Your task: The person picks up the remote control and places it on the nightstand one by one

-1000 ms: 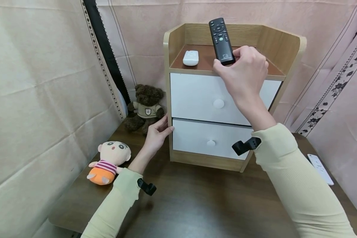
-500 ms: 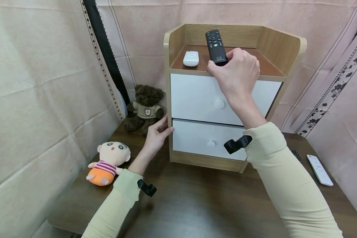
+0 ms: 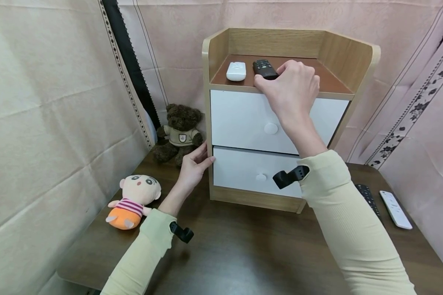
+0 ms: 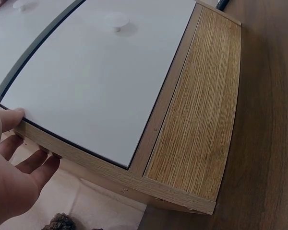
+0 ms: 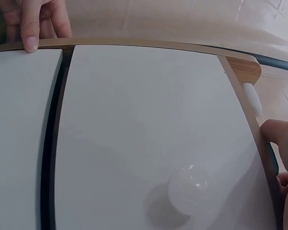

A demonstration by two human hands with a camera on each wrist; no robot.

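Observation:
In the head view, my right hand (image 3: 293, 92) holds a black remote control (image 3: 265, 69) at its near end, between thumb and fingers. The remote lies low over the brown top shelf of a small wooden drawer cabinet (image 3: 256, 196); whether it touches the shelf I cannot tell. To its left on the same shelf sits a white remote (image 3: 236, 71). My left hand (image 3: 192, 169) grips the cabinet's left front edge beside the lower drawer. The left wrist view shows its thumb on the front and its fingers against the side panel (image 4: 86, 155).
Two white drawers with round knobs (image 3: 271, 128) are closed. A brown teddy bear (image 3: 182, 127) and a doll in orange shorts (image 3: 134, 200) sit at the left. Right of my right arm lie a black remote (image 3: 367, 198) and a white remote (image 3: 396, 209) on the table.
My right hand has moved left and slightly down, and the black remote has tipped from raised to nearly flat over the shelf. My left hand has stayed on the cabinet edge.

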